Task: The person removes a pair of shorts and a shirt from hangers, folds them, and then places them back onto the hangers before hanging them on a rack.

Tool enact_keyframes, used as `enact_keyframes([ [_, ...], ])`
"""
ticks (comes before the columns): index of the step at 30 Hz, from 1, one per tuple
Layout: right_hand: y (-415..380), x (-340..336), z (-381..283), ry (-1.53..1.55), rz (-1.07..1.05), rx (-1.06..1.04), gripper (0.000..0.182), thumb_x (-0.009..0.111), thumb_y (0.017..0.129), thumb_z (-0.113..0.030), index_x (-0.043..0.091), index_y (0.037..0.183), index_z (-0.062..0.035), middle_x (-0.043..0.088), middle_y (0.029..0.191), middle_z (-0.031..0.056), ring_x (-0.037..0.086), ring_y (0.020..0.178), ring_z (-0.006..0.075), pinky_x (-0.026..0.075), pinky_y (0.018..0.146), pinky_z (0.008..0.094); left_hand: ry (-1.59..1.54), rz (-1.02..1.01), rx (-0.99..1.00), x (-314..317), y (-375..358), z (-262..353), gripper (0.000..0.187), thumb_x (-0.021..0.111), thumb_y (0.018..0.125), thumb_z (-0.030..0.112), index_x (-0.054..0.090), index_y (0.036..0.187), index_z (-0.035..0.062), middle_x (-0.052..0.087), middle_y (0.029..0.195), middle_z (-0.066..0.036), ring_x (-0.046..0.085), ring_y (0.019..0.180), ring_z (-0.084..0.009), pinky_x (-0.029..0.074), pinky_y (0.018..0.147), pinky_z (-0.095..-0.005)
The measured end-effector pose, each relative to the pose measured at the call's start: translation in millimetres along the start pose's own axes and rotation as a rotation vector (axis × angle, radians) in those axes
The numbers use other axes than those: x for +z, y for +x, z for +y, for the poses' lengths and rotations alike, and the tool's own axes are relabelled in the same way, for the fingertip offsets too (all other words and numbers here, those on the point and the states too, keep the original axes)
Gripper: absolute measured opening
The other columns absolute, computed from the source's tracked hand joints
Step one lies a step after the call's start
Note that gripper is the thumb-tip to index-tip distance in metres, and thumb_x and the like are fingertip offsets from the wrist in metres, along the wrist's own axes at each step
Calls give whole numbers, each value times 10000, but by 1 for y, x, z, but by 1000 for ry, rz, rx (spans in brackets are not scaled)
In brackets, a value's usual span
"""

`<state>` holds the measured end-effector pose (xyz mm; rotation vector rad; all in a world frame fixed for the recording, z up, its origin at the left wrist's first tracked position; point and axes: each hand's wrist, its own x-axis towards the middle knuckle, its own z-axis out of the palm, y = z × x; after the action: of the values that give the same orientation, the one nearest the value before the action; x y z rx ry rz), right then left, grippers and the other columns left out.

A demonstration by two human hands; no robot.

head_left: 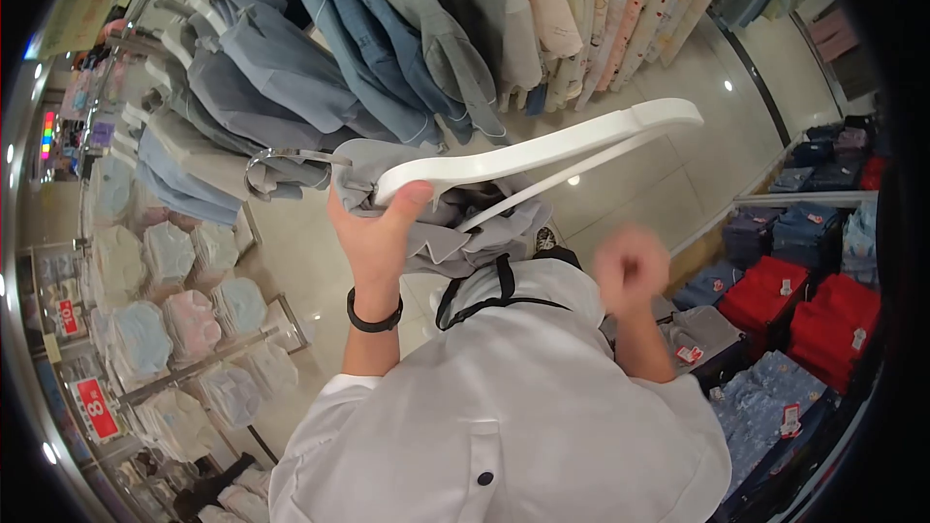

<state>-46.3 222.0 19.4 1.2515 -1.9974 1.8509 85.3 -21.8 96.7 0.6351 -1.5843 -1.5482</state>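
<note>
My left hand (378, 232) grips a white clothes hanger (542, 147) near its hook, thumb on top. A grey garment (465, 250) is bunched around the left end of the hanger and hangs below it. The hanger's other arm and its lower bar stick out bare to the right. Its metal hook (276, 160) points left. My right hand (632, 269) is raised to the right, apart from the hanger and blurred by motion. Its fingers look curled, but whether they hold anything is not visible.
Blue and grey garments (358, 39) hang on a rack ahead, beside patterned ones (620, 10). To the left, small pastel items (140, 339) hang by price signs (95, 407). Folded red clothes (838, 324) and blue clothes (765, 416) lie on shelves at right. Tiled floor (668, 184) shows between.
</note>
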Motion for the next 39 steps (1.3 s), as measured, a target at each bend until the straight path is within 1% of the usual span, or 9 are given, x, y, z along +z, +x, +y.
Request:
enact_keyframes([
  [2, 32, 37, 8, 173, 201, 683, 252, 751, 770, -141, 603, 935, -19, 657, 893, 146, 673, 836, 252, 545, 730, 317, 25, -17, 3, 1, -6, 6, 412, 851, 751, 85, 605, 1072, 10, 685, 954, -61, 647, 860, -134, 522, 773, -276],
  [6, 33, 78, 38, -277, -516, 563, 614, 796, 727, -113, 534, 1273, -12, 620, 1170, 186, 647, 1022, 351, 515, 870, 431, 46, -85, 20, 11, -13, 11, 457, 859, 716, 22, 596, 1089, 5, 687, 990, -74, 655, 871, -142, 530, 780, -285],
  [10, 24, 101, 75, -496, -573, 448, 539, 779, 719, -102, 583, 1213, -20, 640, 1144, 228, 629, 1059, 395, 505, 921, 434, 51, -42, 57, 1, -18, 8, 471, 867, 715, 41, 593, 1096, -1, 680, 1024, -80, 650, 894, -148, 521, 795, -288],
  [12, 24, 92, 83, -487, -522, 577, 493, 709, 732, -48, 544, 1197, -57, 646, 983, 257, 621, 965, 449, 517, 812, 487, 102, -32, 70, -14, -19, 4, 476, 872, 715, 59, 592, 1095, -2, 676, 1030, -76, 645, 903, -148, 515, 807, -293],
  [17, 82, 29, 53, -196, -439, 717, 403, 693, 733, -19, 473, 1068, -59, 648, 913, 161, 657, 898, 353, 499, 791, 433, 259, -117, 38, -65, -23, -22, 485, 879, 723, 109, 593, 1100, 3, 660, 1022, -63, 625, 923, -145, 498, 837, -305],
  [23, 130, -7, 18, -26, -297, 471, 306, 661, 760, -7, 442, 960, -83, 516, 827, 26, 463, 676, 106, 408, 611, 283, 350, -375, -71, -84, -32, -46, 442, 844, 767, 136, 603, 1109, -5, 655, 963, -51, 611, 886, -147, 494, 803, -311],
  [33, 168, -27, 19, 6, -167, 413, 307, 643, 772, 63, 450, 964, -78, 602, 961, 12, 547, 691, 92, 462, 607, 257, 480, -535, -18, -54, -32, -54, 358, 815, 794, 125, 645, 1076, -17, 694, 943, -70, 629, 850, -145, 505, 781, -299],
  [35, 174, -30, -2, 312, -187, 379, 333, 628, 754, 101, 448, 965, -83, 610, 1048, 37, 581, 794, 103, 487, 710, 250, 144, -396, -171, -50, -39, -50, 431, 811, 795, 123, 628, 1160, -14, 686, 1009, -63, 639, 911, -157, 508, 833, -302],
  [39, 168, -12, -28, 362, -344, 468, 359, 605, 705, 119, 460, 965, -81, 585, 1056, 14, 551, 984, 90, 431, 872, 240, -313, -251, -357, -58, -38, -69, 628, 823, 757, 104, 539, 1310, 5, 633, 1205, -101, 619, 1065, -196, 498, 916, -329],
])
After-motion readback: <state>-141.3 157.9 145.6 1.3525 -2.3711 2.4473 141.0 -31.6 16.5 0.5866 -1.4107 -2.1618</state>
